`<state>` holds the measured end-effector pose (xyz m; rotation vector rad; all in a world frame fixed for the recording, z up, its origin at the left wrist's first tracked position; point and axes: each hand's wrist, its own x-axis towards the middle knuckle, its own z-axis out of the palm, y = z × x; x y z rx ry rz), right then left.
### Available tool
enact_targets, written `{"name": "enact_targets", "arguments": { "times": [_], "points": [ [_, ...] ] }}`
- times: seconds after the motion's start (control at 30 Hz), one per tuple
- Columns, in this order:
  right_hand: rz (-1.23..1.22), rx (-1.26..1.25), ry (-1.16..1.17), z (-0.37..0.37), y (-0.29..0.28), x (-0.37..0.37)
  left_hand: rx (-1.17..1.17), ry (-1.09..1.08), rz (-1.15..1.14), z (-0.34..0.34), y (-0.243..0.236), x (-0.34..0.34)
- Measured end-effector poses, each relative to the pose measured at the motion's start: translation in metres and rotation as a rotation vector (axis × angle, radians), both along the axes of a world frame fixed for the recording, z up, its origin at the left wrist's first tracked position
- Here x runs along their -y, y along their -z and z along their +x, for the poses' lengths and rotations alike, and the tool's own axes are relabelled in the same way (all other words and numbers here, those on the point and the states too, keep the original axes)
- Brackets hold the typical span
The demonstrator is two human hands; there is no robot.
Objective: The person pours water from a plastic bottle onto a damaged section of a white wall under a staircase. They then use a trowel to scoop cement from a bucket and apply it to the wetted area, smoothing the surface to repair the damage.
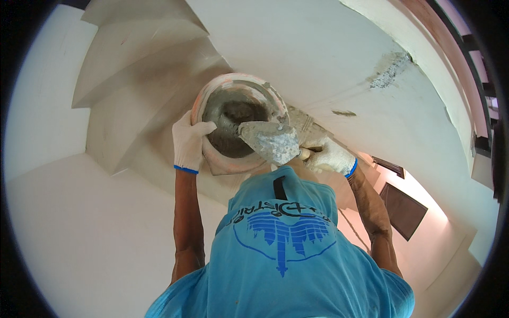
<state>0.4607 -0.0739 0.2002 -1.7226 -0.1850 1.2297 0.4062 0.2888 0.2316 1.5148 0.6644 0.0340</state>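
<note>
My left hand (190,139), in a white knit glove with a blue cuff, grips the left rim of a round, shallow basin (200,103), its thumb over the edge. Wet grey mortar (228,119) lines the inside, with a darker hollow in the middle. In my right hand (330,156), gloved the same way, is the handle of a pointing trowel (271,140). The trowel's broad blade, smeared with grey mortar, lies over the basin's right side, its tip above the mortar. Whether the blade touches the mortar I cannot tell.
Pale stair steps (143,95) curve away at the left and behind the basin. A white sloped surface (297,47) at the right carries a rough grey patch (391,70) and a small mortar smear (344,113). Dark railing bars (481,90) line the far right, above a brown panel (404,211).
</note>
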Motion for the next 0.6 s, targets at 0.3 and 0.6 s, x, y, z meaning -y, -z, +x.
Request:
{"name": "enact_targets", "arguments": {
  "times": [0.3,0.6],
  "points": [
    [0.096,0.02,0.083,-0.017,0.008,0.012,-0.028,0.004,0.0,0.004,0.002,0.009],
    [0.285,-0.005,0.554,-0.052,0.069,0.046,-0.013,-0.054,-0.026,0.015,0.048,0.003]
  ]
}}
